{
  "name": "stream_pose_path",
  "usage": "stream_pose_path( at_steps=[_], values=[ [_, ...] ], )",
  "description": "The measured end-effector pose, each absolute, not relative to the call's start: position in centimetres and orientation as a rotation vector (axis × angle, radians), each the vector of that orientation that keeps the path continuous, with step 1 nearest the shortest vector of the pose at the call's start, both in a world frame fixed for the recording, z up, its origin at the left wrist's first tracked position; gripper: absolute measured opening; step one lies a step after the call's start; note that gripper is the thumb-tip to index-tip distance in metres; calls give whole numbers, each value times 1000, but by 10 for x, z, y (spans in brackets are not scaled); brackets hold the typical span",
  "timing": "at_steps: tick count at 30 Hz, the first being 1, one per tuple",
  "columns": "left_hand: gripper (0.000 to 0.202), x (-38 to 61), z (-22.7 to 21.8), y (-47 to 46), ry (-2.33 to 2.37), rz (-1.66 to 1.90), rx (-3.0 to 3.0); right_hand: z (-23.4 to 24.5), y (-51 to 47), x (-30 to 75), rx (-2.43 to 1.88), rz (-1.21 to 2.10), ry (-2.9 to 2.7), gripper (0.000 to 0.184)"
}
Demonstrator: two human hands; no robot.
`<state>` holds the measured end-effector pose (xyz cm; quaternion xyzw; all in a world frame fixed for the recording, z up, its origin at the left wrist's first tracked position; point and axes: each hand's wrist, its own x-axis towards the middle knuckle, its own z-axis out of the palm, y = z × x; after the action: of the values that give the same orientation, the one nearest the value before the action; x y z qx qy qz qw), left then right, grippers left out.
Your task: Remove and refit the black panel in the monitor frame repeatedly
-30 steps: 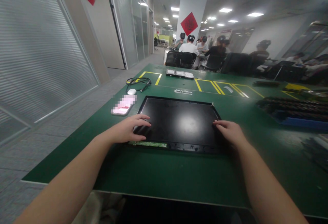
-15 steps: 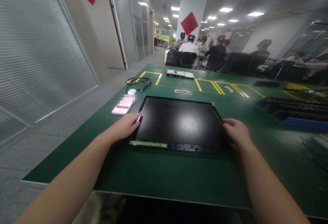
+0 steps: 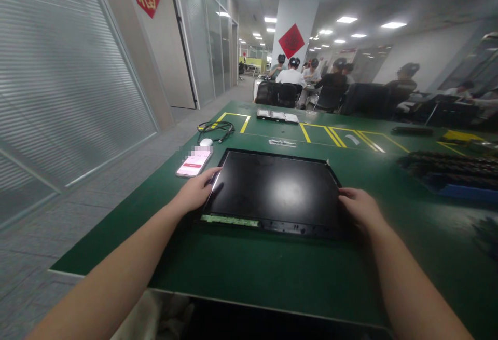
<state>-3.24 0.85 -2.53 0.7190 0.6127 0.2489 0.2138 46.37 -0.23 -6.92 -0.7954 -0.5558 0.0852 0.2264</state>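
The flat, black, rectangular screen panel (image 3: 272, 181) with a thin dark frame lies on the green table (image 3: 264, 264), between the two hands. Along the left part of its near edge runs a narrow green circuit strip (image 3: 229, 220). The bare left hand (image 3: 195, 192) grasps the left edge, and the bare right hand (image 3: 361, 208) grasps the right edge; their lower fingers are hidden. I judge the panel stiff, moderately light, smooth and fragile, so both side edges are the safer hold, away from the strip. Beyond the left hand lies a pink-lit phone (image 3: 192, 165).
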Motion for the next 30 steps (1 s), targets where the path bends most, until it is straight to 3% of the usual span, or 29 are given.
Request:
stream_pose_path(
  at_steps=[6,14,30],
  values=[
    [41,-16,-17,6,1450,1184,1237,-77,1,469,-2146,234,-1513,38],
    [27,-9,-11,6,1363,1303,775,-79,2,469,-2167,245,-1515,40],
    [63,-14,-15,8,1260,1125,687,-76,0,465,-2201,254,-1515,43]
  ],
)
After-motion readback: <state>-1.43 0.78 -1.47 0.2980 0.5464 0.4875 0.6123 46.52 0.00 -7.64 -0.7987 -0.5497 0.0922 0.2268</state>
